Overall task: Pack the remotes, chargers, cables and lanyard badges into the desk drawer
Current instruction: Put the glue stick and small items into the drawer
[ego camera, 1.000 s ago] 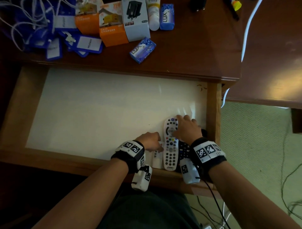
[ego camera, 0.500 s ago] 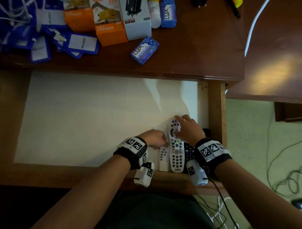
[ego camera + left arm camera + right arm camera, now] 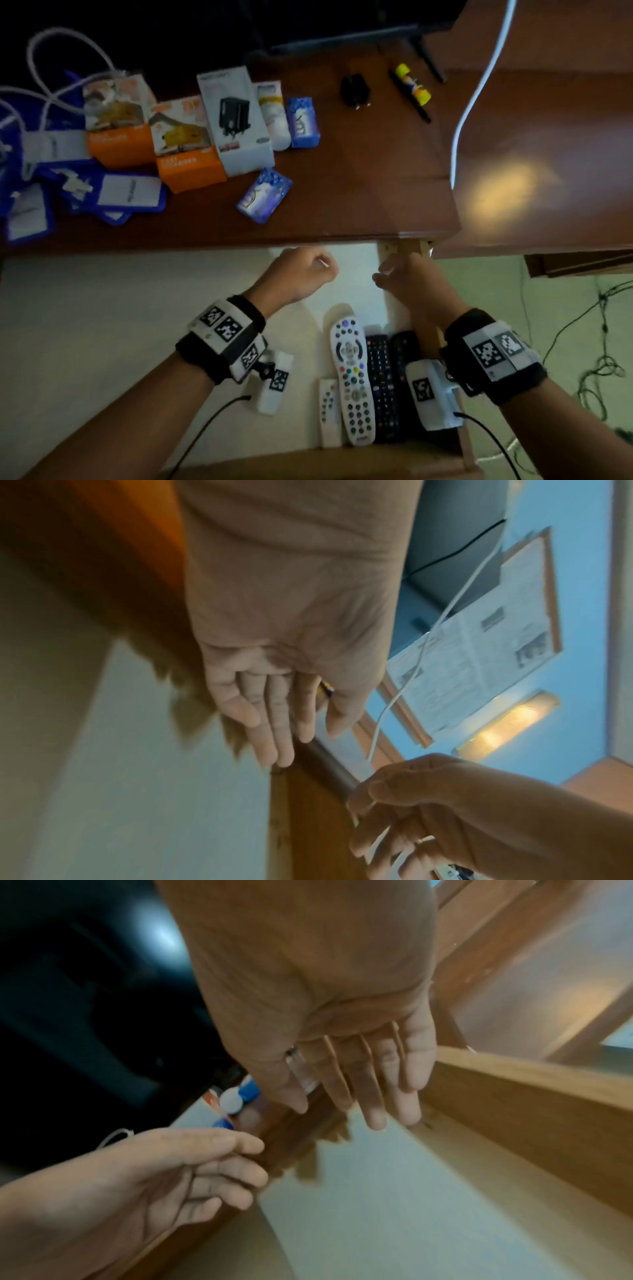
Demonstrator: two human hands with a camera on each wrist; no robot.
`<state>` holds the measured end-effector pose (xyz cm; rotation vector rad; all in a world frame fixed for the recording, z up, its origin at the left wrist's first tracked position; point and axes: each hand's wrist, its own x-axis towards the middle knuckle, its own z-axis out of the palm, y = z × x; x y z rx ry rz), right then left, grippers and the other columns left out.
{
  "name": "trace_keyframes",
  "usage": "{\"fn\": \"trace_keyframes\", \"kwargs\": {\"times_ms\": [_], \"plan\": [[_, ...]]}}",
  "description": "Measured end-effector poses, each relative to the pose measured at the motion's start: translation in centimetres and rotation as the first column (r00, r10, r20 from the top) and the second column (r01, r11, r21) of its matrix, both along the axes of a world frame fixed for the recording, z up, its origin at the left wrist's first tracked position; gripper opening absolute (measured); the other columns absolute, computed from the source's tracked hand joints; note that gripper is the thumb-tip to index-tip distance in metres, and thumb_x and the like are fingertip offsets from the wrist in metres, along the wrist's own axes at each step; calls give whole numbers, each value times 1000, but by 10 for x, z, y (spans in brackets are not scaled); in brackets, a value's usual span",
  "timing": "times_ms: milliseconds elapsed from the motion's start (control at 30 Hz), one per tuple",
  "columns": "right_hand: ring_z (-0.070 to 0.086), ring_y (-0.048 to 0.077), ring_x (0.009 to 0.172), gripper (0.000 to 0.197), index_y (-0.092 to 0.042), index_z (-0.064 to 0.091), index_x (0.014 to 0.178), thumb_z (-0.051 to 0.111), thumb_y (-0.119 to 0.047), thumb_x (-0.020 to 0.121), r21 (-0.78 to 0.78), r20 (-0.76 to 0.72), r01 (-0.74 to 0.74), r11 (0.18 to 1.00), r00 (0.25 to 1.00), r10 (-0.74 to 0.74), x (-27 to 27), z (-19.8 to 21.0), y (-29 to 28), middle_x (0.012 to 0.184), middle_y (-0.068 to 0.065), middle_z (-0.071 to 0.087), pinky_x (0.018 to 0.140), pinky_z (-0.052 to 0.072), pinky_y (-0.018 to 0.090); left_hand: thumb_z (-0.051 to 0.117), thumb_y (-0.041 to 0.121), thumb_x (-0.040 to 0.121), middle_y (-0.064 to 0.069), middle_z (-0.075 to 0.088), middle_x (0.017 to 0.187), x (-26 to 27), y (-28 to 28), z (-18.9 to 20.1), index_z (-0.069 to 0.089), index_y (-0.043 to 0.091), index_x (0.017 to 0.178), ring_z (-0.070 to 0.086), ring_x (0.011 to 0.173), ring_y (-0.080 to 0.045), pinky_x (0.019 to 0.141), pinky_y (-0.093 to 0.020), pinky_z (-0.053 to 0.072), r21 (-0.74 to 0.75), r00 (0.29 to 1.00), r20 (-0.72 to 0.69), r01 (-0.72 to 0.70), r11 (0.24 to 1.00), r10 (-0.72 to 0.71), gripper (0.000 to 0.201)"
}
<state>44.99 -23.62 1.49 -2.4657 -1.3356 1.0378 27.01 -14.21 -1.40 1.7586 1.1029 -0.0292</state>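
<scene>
The open drawer (image 3: 120,325) has a white liner. At its front right corner several remotes lie side by side: a small white remote (image 3: 328,411), a large white remote (image 3: 352,380) and two black remotes (image 3: 383,380). My left hand (image 3: 301,270) and right hand (image 3: 404,281) hover empty above the drawer's back, near the desk edge. In the wrist views the left hand's fingers (image 3: 274,723) and the right hand's fingers (image 3: 373,1085) are relaxed and hold nothing. On the desk lie orange charger boxes (image 3: 186,161), a white charger box (image 3: 236,120), blue lanyard badges (image 3: 130,192), white cables (image 3: 51,85) and a black plug (image 3: 355,90).
Blue soap boxes (image 3: 265,195), a white tube (image 3: 274,116), a pen and a glue stick (image 3: 412,85) also sit on the brown desk (image 3: 376,171). A white cord (image 3: 479,85) runs down at the right. Dark cables lie on the floor (image 3: 599,342).
Both hands have let go of the remotes and risen toward the desk edge. The remotes stay in the drawer's front right corner. The head view has tilted up.
</scene>
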Motion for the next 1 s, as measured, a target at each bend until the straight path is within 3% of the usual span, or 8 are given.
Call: {"fn": "trace_keyframes", "kwargs": {"times_ms": [100, 167, 333, 467, 567, 700, 900, 1000], "plan": [[64, 24, 75, 17, -5, 67, 70, 65, -18, 81, 157, -5, 17, 987, 1000, -17, 34, 23, 41, 71, 10, 65, 67, 44, 32, 67, 32, 84, 10, 70, 83, 37, 42, 32, 66, 28, 85, 65, 78, -3, 75, -24, 53, 134, 993, 113, -48, 990, 33, 4], [60, 23, 68, 19, -6, 66, 67, 65, -19, 81, 272, -26, 45, 961, 999, -40, 57, 33, 74, 66, 9, 63, 63, 42, 30, 66, 30, 84, 10, 69, 79, 64, 69, 49, 67, 27, 85, 64, 75, -4, 75, -27, 53, 223, 984, 176, -75, 972, 36, 3], [60, 29, 94, 19, -4, 65, 92, 62, -20, 84, 455, 61, 63, 888, 993, -101, 104, 31, 165, 99, 14, 67, 69, 38, 25, 62, 26, 89, 9, 59, 98, 132, 131, 59, 65, 25, 99, 55, 83, -2, 69, -15, 42, 446, 984, 167, -127, 886, 57, 10], [35, 33, 125, 50, -14, 44, 133, 57, -28, 87, 406, 90, 92, 909, 986, -140, 130, 18, 218, 135, 12, 39, 99, 34, 39, 60, 31, 91, -1, 45, 129, 170, 173, 44, 58, 23, 120, 47, 117, -19, 94, -30, 41, 553, 998, 20, -62, 831, 61, 31], [25, 33, 133, 56, -21, 34, 139, 55, -30, 88, 387, 139, 110, 916, 975, -176, 141, 8, 236, 148, 9, 25, 103, 31, 46, 60, 35, 89, 0, 27, 148, 183, 197, 36, 45, 31, 136, 28, 134, -29, 109, -40, 32, 564, 992, -121, 42, 825, 33, 49], [4, 37, 142, 73, -32, 18, 147, 56, -36, 86, 184, 197, -19, 983, 980, -18, 144, -12, 240, 159, 1, -3, 111, 20, 54, 60, 36, 87, 8, 1, 160, 193, 209, 26, 26, 41, 145, 6, 143, -32, 114, -51, 23, 500, 948, -317, 167, 850, 0, 67], [28, 36, 127, 52, -23, 39, 139, 50, -25, 88, 247, 294, -68, 967, 956, -8, 135, -14, 234, 140, 11, 33, 102, 32, 49, 59, 37, 89, 4, 19, 150, 192, 199, 13, 42, 30, 138, 31, 129, -32, 103, -46, 38, 587, 937, -348, 238, 774, -24, 52], [34, 36, 120, 42, -19, 51, 131, 48, -16, 90, 310, 328, -100, 945, 945, -8, 129, -15, 227, 131, 12, 39, 96, 36, 43, 51, 41, 92, 0, 25, 142, 187, 190, 12, 38, 27, 141, 32, 121, -33, 95, -45, 41, 607, 905, -419, 342, 717, -77, 52]]}}
